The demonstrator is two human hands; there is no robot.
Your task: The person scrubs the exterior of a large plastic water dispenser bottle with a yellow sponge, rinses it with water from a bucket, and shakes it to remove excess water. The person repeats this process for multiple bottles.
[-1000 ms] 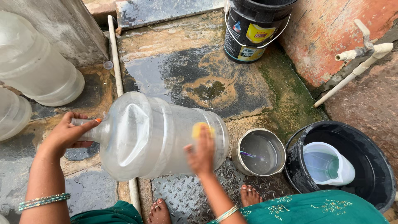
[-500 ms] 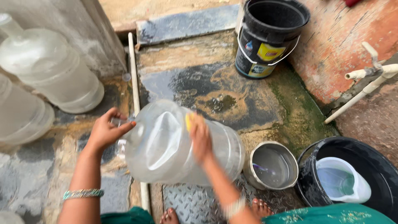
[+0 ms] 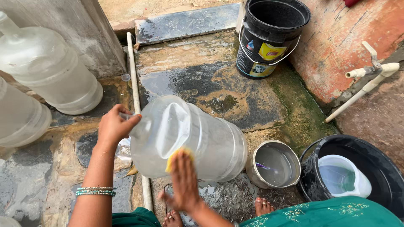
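Note:
A large clear plastic water jug [image 3: 198,138] lies on its side over the wet stone floor. My left hand [image 3: 113,126] grips its neck at the left end. My right hand [image 3: 183,180] presses a yellow sponge [image 3: 176,156] flat against the jug's near side, fingers spread over it. The jug's base points right, toward a small steel pot [image 3: 273,164] holding water.
Two more clear jugs [image 3: 50,67] [image 3: 19,117] lie at the left by a grey wall. A black paint bucket [image 3: 269,38] stands at the back. A black tub [image 3: 357,172] with a white jug inside sits right, below a white tap pipe [image 3: 366,80]. My bare feet [image 3: 263,206] are at the bottom.
My right hand with the sponge has slid from the jug's upper side down to its near lower side. The jug stays held at the neck; the view has shifted slightly.

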